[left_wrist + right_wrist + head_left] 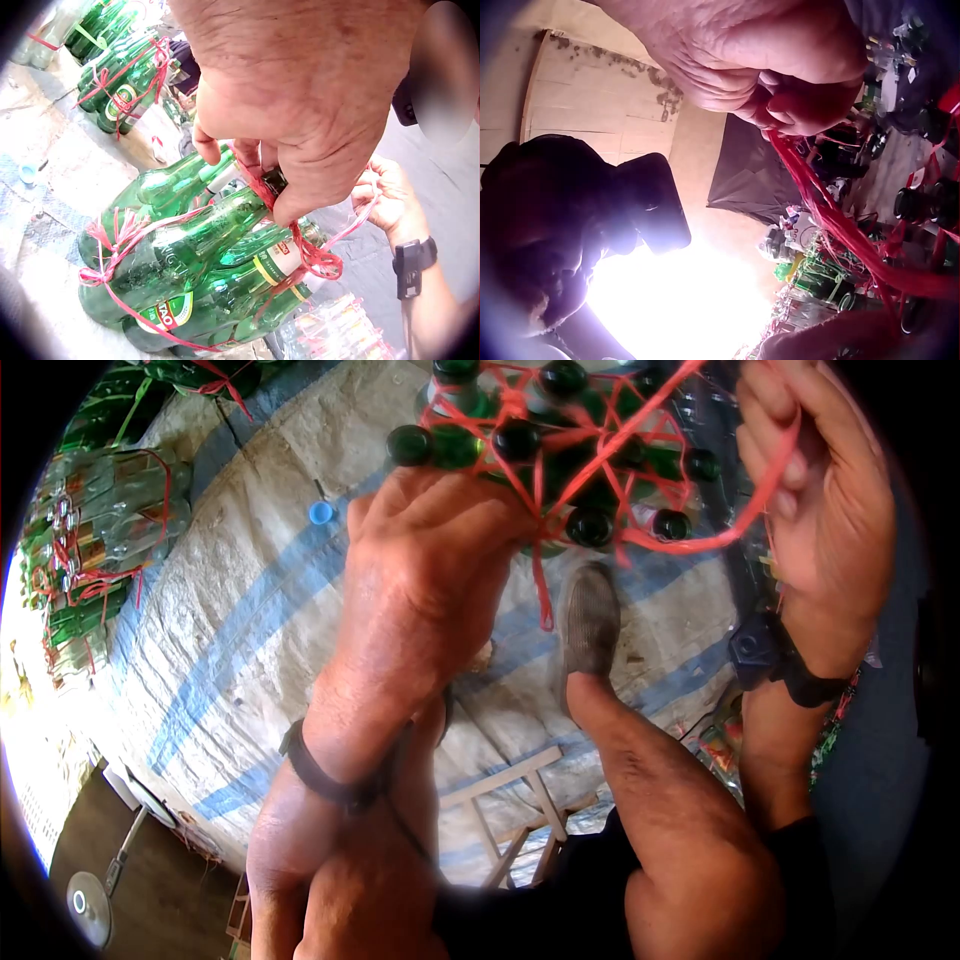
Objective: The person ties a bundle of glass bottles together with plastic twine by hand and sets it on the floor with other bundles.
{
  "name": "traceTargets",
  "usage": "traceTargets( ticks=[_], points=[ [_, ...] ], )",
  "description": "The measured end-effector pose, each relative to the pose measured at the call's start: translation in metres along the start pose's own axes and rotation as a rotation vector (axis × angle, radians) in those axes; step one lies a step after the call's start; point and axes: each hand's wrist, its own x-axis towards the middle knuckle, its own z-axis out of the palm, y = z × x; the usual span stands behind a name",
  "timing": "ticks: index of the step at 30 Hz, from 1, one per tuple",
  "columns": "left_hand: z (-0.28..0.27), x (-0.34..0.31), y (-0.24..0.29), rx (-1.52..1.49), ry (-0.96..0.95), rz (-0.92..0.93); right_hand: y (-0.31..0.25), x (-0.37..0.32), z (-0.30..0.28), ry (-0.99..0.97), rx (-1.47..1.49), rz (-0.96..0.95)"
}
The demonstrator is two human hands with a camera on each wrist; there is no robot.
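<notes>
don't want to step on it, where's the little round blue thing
In the head view, the round blue thing lies on the striped sheet, just left of the left hand.

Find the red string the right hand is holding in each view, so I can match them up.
Head: red string, top right, slanting and looping towards the bottles.
Left wrist: red string, right of centre.
Right wrist: red string, from upper centre to lower right.
Shared landmark: the right hand, gripping it.

Bright glare whites out the head view's left edge and the right wrist view's lower middle, leaving its surroundings dim; the left wrist view is bright and washed-out, with dark, curved corners.
</notes>
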Motion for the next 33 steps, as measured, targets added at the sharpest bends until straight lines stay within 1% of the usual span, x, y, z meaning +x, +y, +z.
traceTargets(
  ticks=[1, 2, 3, 4, 6, 11, 13, 14, 15, 16, 18, 19, 23, 26, 27, 29, 30, 32, 33],
  points=[
    [0.000, -0.001, 0.000, 0.005, -0.008, -0.010, 0.003, 0.004, -0.007, 0.001, -0.001, -0.004],
    [-0.001, 0.000, 0.000, 0.010, -0.014, -0.019, 0.008, 0.013, -0.020, -0.065, 0.095, 0.053],
    [-0.001, 0.000, 0.001, 0.011, -0.009, -0.014, 0.006, 0.019, -0.021, -0.130, 0.191, 0.108],
    [-0.002, 0.001, 0.002, 0.018, -0.023, -0.028, 0.003, 0.019, -0.019, -0.130, 0.190, 0.101],
    [-0.003, 0.002, 0.004, 0.027, -0.033, -0.035, -0.007, 0.017, -0.010, -0.002, 0.139, 0.026],
    [-0.003, 0.001, 0.004, 0.025, -0.041, -0.035, -0.005, 0.023, -0.003, -0.033, 0.179, -0.093],
    [-0.004, 0.002, 0.005, 0.023, -0.041, -0.039, 0.009, 0.030, -0.006, -0.042, 0.190, -0.120],
    [-0.004, 0.002, 0.005, 0.020, -0.043, -0.044, 0.029, 0.040, -0.014, -0.104, 0.099, -0.228],
    [-0.004, 0.002, 0.005, 0.020, -0.042, -0.043, 0.037, 0.044, -0.012, -0.165, 0.008, -0.335],
    [-0.004, 0.002, 0.004, 0.016, -0.041, -0.043, 0.040, 0.040, -0.013, -0.166, 0.008, -0.336],
    [-0.003, 0.001, 0.004, 0.012, -0.040, -0.045, 0.042, 0.030, -0.013, -0.155, -0.346, -0.250],
    [-0.002, 0.001, 0.004, 0.005, -0.036, -0.045, 0.050, 0.031, -0.020, -0.206, -0.321, -0.259],
    [-0.001, 0.001, 0.002, -0.013, -0.026, -0.045, 0.063, 0.024, -0.032, -0.212, -0.350, -0.237],
    [-0.002, 0.002, 0.003, -0.025, -0.027, -0.036, 0.065, 0.021, -0.047, -0.264, -0.602, -0.234],
    [-0.002, 0.002, 0.003, -0.025, -0.027, -0.035, 0.067, 0.019, -0.052, -0.263, -0.602, -0.234],
    [-0.002, 0.002, 0.003, -0.013, -0.036, -0.038, 0.073, 0.014, -0.060, -0.217, -0.606, -0.139],
    [-0.002, 0.002, 0.003, -0.012, -0.036, -0.038, 0.073, 0.013, -0.063, -0.217, -0.605, -0.139],
    [-0.002, 0.001, 0.002, -0.020, -0.036, -0.032, 0.073, 0.010, -0.067, -0.142, -0.810, -0.405],
    [-0.002, 0.001, 0.002, -0.019, -0.036, -0.031, 0.073, 0.006, -0.070, -0.141, -0.810, -0.406]
  ],
)
